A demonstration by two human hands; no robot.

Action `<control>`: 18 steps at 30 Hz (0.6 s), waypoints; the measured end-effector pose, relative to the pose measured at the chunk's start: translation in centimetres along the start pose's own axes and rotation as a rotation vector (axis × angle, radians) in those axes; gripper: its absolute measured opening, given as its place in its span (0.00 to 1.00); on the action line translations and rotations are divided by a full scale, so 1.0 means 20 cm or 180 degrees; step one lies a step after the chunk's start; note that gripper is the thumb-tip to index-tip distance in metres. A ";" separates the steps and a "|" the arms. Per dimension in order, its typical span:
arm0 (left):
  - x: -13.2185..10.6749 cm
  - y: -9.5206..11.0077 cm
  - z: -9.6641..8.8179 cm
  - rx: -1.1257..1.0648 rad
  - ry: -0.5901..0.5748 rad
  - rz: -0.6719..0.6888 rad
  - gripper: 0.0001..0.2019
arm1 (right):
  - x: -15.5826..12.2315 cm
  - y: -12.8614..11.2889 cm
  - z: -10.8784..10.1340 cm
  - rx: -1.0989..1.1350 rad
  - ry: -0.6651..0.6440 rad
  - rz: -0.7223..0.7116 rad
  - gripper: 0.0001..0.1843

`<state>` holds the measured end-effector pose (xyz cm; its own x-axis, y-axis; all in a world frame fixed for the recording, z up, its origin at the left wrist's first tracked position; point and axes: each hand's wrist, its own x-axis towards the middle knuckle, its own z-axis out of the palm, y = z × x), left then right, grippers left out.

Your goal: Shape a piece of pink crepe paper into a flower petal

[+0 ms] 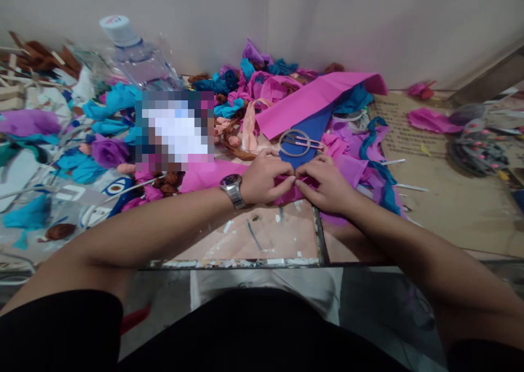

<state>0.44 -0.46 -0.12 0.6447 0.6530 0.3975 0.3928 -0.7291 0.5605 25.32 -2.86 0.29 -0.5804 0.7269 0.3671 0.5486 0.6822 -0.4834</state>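
Note:
My left hand (270,177), with a metal watch (232,191) on its wrist, and my right hand (325,184) meet at the front of the table. Thumbs and fingers of both are pinched together on a piece of pink crepe paper (290,196), mostly hidden under them. Just beyond lies a blue sheet (307,137), bearing a grey ring (282,145) and a slim looped piece that may be part of scissors. A long pink paper strip (319,96) slants across the blue sheet. Purple paper (352,170) lies beside my right hand.
A clear plastic bottle (141,61) with a white cap stands at the back left. Crumpled blue paper (117,99) and a purple paper flower (109,151) lie among scraps. Brown cardboard (426,203) and a dark bundle with pink tips (477,148) are at right.

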 end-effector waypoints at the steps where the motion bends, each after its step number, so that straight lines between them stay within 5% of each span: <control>1: 0.00 0.00 0.00 -0.0005 0.0006 0.0001 0.16 | 0.00 0.00 0.00 0.0008 0.0000 -0.0001 0.09; 18: 0.00 -0.01 0.00 0.0013 0.0041 0.0034 0.16 | 0.00 0.00 0.00 0.0037 0.0016 -0.0048 0.09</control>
<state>0.35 -0.40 -0.30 0.6403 0.6477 0.4129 0.3887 -0.7369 0.5531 25.33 -2.84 0.28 -0.5856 0.7169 0.3783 0.5327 0.6921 -0.4871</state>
